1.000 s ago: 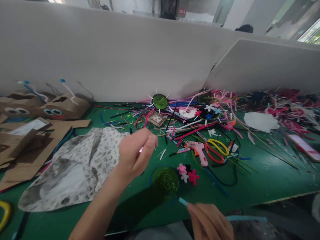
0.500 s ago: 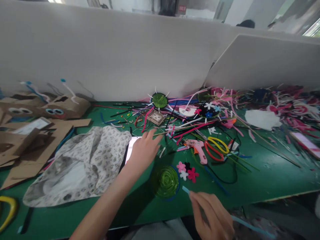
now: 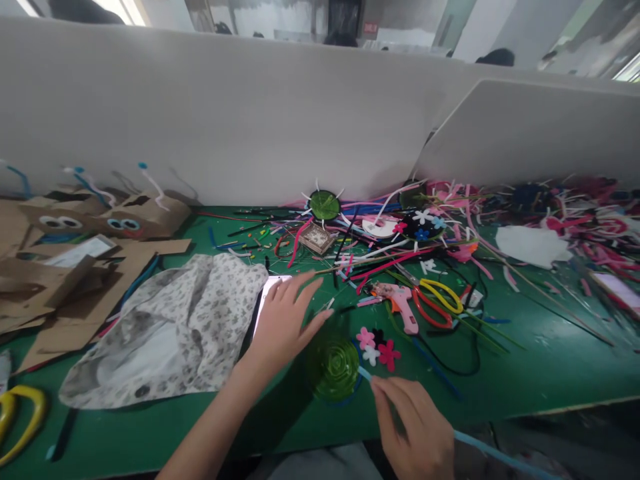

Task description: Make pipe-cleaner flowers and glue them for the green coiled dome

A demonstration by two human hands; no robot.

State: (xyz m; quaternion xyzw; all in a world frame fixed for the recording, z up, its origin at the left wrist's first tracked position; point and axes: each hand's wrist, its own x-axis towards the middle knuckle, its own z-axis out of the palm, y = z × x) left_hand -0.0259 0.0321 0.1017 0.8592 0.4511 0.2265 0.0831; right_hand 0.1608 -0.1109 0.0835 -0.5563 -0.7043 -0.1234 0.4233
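My right hand pinches a light blue pipe cleaner, whose short end reaches the right edge of a green coiled disc with a blue rim. The long end trails off toward the lower right. My left hand is open with fingers spread, over the edge of a lit phone and up-left of the disc. Small felt-like flowers in pink, white, black and magenta lie just right of the disc. A pink glue gun rests behind them.
Red and yellow scissors lie beside the glue gun. A patterned cloth and cardboard pieces are on the left, with yellow-handled scissors. Loose pipe cleaners pile along the white partition.
My left hand's fingers have spread apart. The light blue pipe cleaner in my right hand has moved left to the disc's edge. The view has shifted slightly.
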